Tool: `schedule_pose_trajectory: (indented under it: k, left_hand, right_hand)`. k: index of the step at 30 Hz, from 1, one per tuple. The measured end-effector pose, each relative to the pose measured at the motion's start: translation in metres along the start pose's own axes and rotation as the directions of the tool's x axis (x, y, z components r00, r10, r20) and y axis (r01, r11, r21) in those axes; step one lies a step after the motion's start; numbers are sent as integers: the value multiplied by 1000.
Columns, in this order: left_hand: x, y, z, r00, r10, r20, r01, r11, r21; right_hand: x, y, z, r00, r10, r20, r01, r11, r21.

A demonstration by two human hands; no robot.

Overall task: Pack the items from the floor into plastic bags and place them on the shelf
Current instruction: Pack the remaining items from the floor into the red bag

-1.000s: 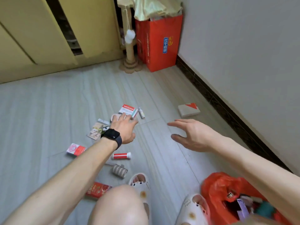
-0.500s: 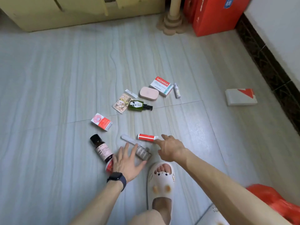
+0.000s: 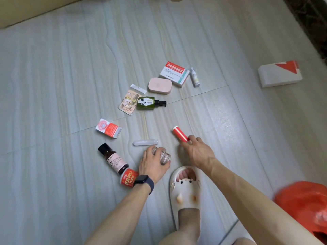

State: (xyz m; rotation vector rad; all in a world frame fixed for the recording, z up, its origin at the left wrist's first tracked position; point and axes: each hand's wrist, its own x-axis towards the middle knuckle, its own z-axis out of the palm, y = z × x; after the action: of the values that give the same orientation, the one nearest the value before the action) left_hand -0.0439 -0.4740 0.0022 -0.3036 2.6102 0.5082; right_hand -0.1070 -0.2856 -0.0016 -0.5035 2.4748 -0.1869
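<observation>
Packing barely under way: left hand clamped on a ribbed jar, right hand pinching the red tube, some ten items on the floor, red bag near right.

**One camera, looking down from the head**

There is only one view. The camera sits on the person's head and looks almost straight down at the floor. It is close: both arms reach in from the bottom edge, and a foot in a slipper shows below.
</observation>
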Motion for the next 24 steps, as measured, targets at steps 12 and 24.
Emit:
schedule_pose_trajectory:
  k: [12,24]
  left_hand:
    - [-7,120,-117,901,409,-143,-390,910,140]
    - [-87,344,-162,570,812,-129,-768,582,269]
  right_hand:
    - [-111,95,-175,930,349,-116,-244,821,516]
    - [-352,138,-139,560,686,-464,146,469,871]
